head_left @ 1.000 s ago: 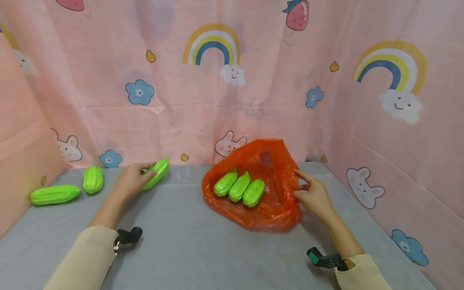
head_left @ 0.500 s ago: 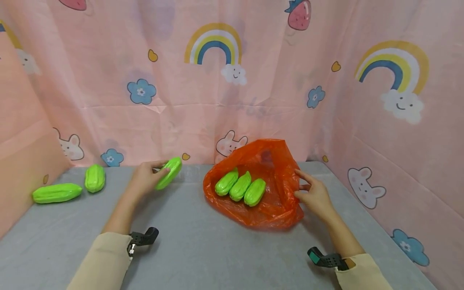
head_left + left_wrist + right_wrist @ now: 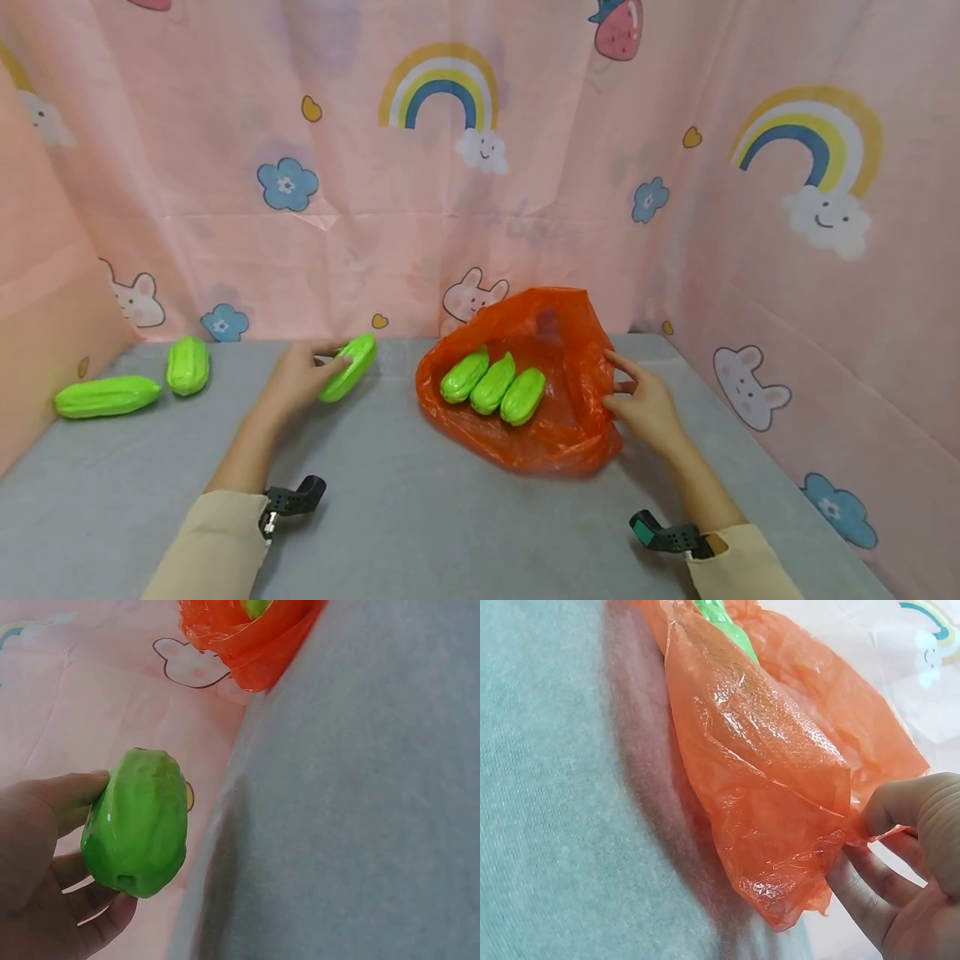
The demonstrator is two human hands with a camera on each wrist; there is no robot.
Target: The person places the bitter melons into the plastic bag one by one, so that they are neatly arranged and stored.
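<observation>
In the head view my left hand (image 3: 296,379) grips a bright green, ridged oblong fruit (image 3: 348,367) left of the bag. Up close in the left wrist view, the same fruit (image 3: 139,825) is held between thumb and fingers, just above the table. My right hand (image 3: 648,408) pinches the right side of a thin orange-red plastic bag (image 3: 577,442), which lies with its mouth spread wide. Three similar green fruits (image 3: 492,385) lie side by side in it. The right wrist view shows the gathered bag film (image 3: 780,847) between thumb and fingers.
Two more green fruits, one lying sideways (image 3: 108,397) and one pointing away (image 3: 187,367), are at the table's far left. Behind the grey table (image 3: 420,525) hangs a pink patterned curtain (image 3: 360,250), with further pink walls at both sides.
My left hand has carried the green fruit to the right, closer to the bag, mostly in the first half second. The right hand and bag stay in place.
</observation>
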